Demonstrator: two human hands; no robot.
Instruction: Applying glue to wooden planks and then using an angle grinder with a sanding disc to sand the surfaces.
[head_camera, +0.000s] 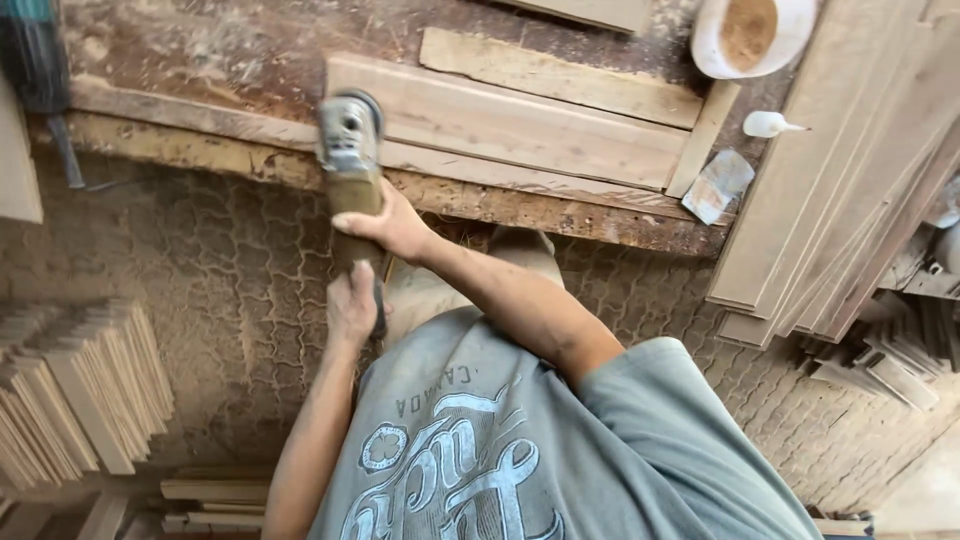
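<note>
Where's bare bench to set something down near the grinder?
Free: the dusty bench top left of the angle grinder, between it and the teal tool. Crowded: right of it, stacked boards, white bowl, glue bottle, leaning planks.

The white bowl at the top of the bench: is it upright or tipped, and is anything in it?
Upright. The white bowl sits open side up on the workbench, holding brown sawdust-like powder.

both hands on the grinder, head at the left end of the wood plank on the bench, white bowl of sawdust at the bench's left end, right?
Only the bowl's place is wrong. The head view shows the white bowl of sawdust at the bench's right end. Both hands, left and right, hold the grinder at the plank's left end.
</note>
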